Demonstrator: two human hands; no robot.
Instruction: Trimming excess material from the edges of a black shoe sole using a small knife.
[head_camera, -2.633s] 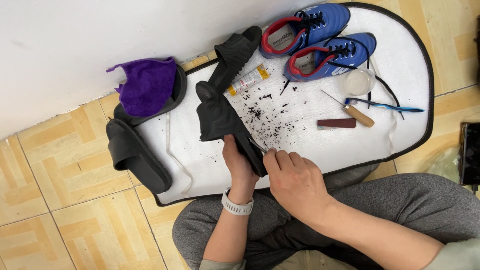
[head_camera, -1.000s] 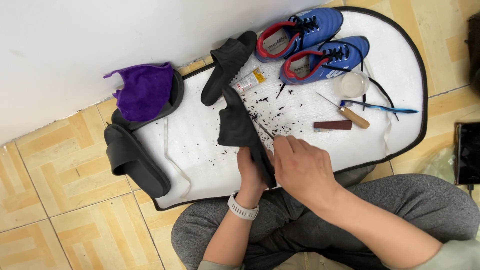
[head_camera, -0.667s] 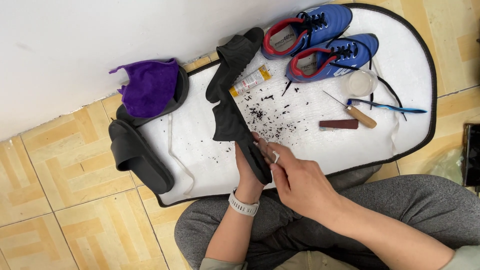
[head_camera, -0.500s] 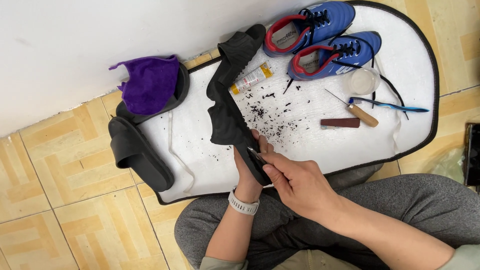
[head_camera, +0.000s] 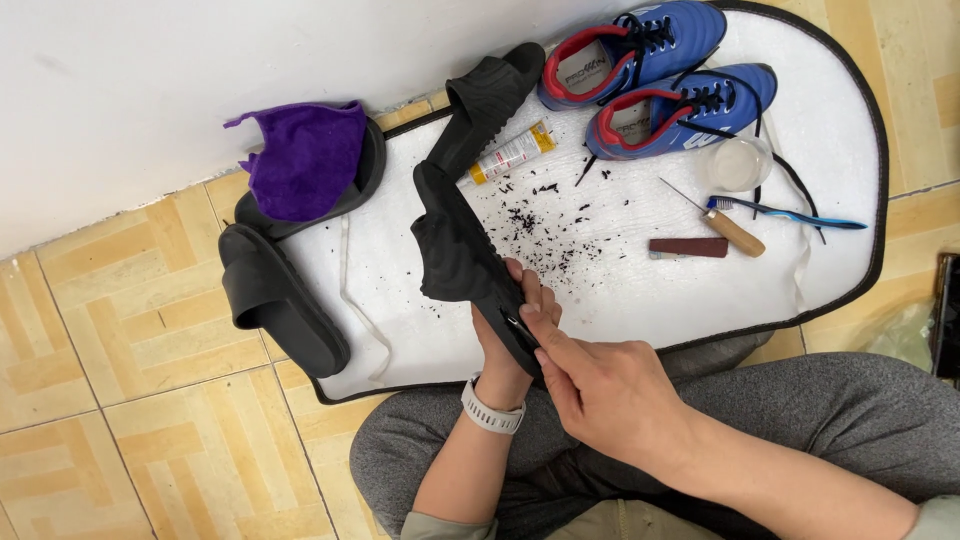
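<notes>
A right hand (head_camera: 600, 385), fingers pinched narrow on a small dark tool (head_camera: 520, 326), presses its tip into the edge of a black slide sandal (head_camera: 462, 255) held from beneath by the left hand (head_camera: 515, 330) above a white mat (head_camera: 420, 330). The tip lies close to the supporting fingers; a slip could likely nick them or gouge the sole. Black crumbs (head_camera: 545, 225) speckle the mat near two blue shoes (head_camera: 660, 75).

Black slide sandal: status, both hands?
Left hand grips black slide sandal from below. Right hand works small dark tool on its edge. Dark scrapings on white mat.
</notes>
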